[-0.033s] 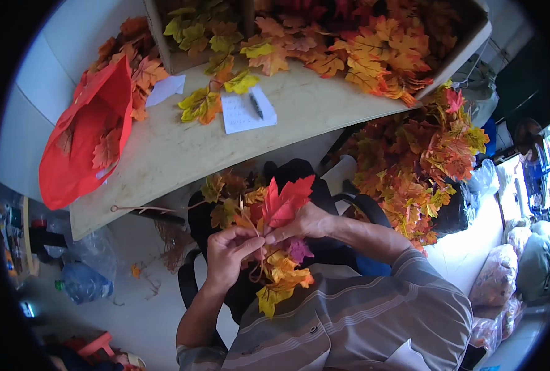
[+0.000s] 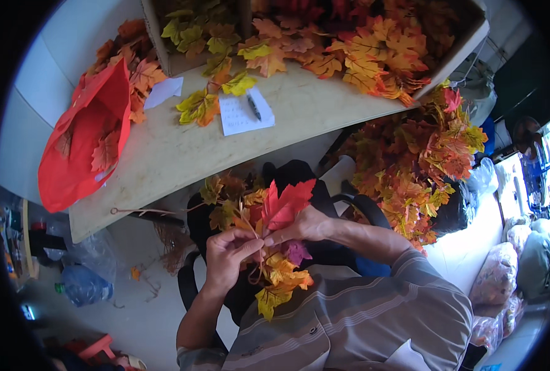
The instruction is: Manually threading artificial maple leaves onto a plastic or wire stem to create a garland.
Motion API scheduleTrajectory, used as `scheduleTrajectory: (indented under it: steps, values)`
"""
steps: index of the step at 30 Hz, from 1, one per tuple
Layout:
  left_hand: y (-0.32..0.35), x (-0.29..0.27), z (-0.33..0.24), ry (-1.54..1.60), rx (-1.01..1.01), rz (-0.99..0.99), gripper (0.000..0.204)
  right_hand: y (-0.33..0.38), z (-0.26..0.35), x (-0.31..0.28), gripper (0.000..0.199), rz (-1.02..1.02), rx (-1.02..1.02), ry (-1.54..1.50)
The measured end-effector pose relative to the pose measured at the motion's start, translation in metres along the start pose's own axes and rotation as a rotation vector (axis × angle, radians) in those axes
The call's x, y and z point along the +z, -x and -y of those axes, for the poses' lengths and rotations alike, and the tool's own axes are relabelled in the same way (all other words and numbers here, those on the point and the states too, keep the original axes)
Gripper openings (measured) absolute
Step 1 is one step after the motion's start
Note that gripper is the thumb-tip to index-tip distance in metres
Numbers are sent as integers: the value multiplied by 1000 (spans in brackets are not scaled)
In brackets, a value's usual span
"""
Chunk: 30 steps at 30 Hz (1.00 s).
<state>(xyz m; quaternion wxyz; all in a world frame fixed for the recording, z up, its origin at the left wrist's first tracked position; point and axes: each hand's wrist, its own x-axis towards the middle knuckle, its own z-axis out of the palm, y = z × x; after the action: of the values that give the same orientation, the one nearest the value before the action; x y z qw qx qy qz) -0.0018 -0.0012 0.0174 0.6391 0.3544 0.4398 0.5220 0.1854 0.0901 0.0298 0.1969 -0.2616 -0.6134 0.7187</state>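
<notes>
Over my lap lies an artificial maple-leaf garland with a thin brown stem (image 2: 151, 211) that runs out to the left and ends in a small loop. My left hand (image 2: 225, 256) is closed, thumb and forefinger pinched on the garland's stem. Right beside it, my right hand (image 2: 306, 226) pinches at the base of a large red leaf (image 2: 287, 205); the fingertips of both hands almost touch. Below them hang a purple leaf (image 2: 298, 250) and yellow-orange leaves (image 2: 282, 273). Green-brown leaves (image 2: 222, 213) spread beyond my left hand. The exact joint between the fingers is hidden.
Ahead stands a pale table (image 2: 188, 157) bearing a red bag (image 2: 61, 176) with leaves in it, a paper sheet (image 2: 231, 119) with a pen (image 2: 254, 107), and a box (image 2: 451, 65) of leaves. A thick leaf bundle (image 2: 405, 164) hangs at the right. A large plastic bottle (image 2: 86, 284) lies at left.
</notes>
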Motion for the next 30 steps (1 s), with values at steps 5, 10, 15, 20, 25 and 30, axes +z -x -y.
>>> scheduleTrajectory:
  steps: [5,10,15,20,25,30]
  values:
    - [6,5,-4,47,26,-12,5,10,8,9,14,32,-25,-97]
    - [6,6,1,94,33,-36,5,7,3,8,13,7,-25,-54]
    - [3,2,12,46,48,-61,5,9,2,12,13,-25,39,-123]
    - [1,-2,10,80,53,52,7,11,-16,3,15,16,92,-182]
    - [0,-5,-1,230,9,95,21,5,-14,5,13,118,122,-317]
    - [-1,-8,-1,311,60,190,25,4,-34,5,11,150,346,-538]
